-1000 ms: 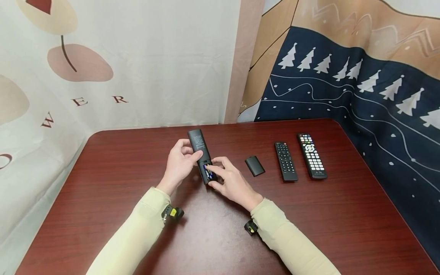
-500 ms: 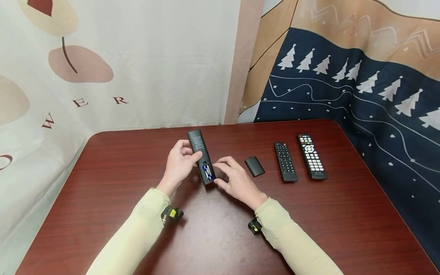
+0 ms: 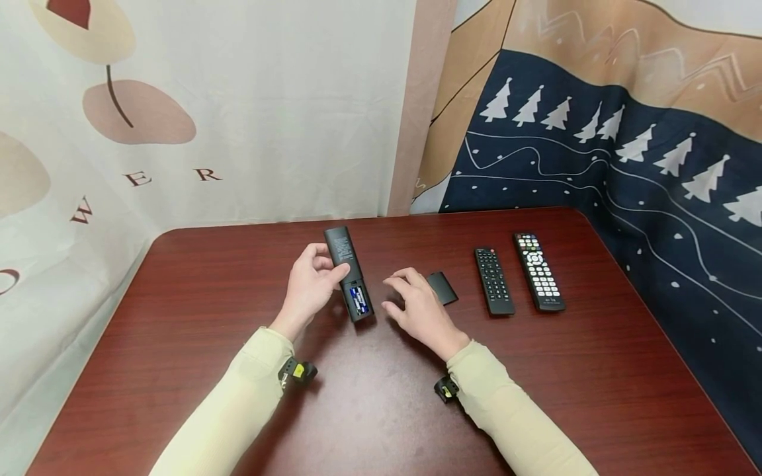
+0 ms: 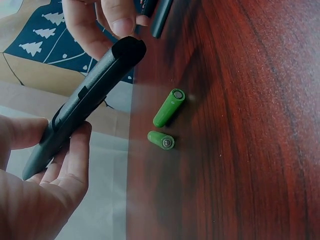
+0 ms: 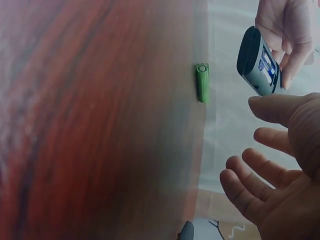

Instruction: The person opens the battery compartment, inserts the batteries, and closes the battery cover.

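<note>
My left hand (image 3: 309,284) grips a black remote control (image 3: 341,246) back side up, thumb across its back and fingers beneath. Its battery compartment (image 3: 359,300) lies uncovered, with blue-and-white batteries inside. The left wrist view has the remote edge-on, raised above the table. Apart from it, on the right, my right hand (image 3: 419,307) holds nothing, fingers spread and loosely bent. Just beyond that hand lies the black battery cover (image 3: 443,289), partly overlapped by it in the head view. Two green batteries (image 4: 169,107) rest on the table in the left wrist view; the head view hides them.
Farther right on the reddish-brown table (image 3: 196,317) lie a slim black remote (image 3: 495,281) and a longer remote with white buttons (image 3: 538,271). A pale curtain (image 3: 286,119) and a navy tree-patterned cloth (image 3: 536,152) hang behind the table's edges.
My right hand has withdrawn from the battery compartment and moved right toward the cover, exposing the batteries inside. The left hand keeps its hold on the remote, almost unmoved.
</note>
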A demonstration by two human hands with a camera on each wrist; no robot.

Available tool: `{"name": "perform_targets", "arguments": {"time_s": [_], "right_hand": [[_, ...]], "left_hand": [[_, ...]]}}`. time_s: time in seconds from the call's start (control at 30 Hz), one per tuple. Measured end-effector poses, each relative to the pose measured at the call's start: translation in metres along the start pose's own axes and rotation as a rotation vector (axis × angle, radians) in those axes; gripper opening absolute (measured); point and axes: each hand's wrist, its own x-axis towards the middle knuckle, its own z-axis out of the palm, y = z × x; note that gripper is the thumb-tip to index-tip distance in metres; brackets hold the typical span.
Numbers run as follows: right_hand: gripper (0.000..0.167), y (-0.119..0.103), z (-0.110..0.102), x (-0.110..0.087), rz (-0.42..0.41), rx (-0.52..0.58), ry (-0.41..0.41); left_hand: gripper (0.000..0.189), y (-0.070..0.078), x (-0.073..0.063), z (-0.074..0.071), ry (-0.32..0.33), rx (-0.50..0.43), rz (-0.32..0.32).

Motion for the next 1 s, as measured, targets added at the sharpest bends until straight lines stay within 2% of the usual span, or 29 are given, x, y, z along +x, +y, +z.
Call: {"name": "perform_targets", "arguments": {"time_s": [0.23,0.5,1.0], "right_hand": [[0.032,0.003,-0.004,-0.001,0.081,-0.035,-0.02],[0.032,0.008,-0.009,-0.002,0.149,-0.121,-0.001],[0.033,0.02,-0.016,-0.003,0.236,-0.206,0.003]], "left_hand": [[0.042,0.0,-0.001,-0.001,-0.005,-0.006,-0.005],[0.043,0.0,0.0,-0.001,0.0,-0.005,-0.001],[0.044,0.0,0.0,-0.002,-0.003,0.015,0.0]]}}
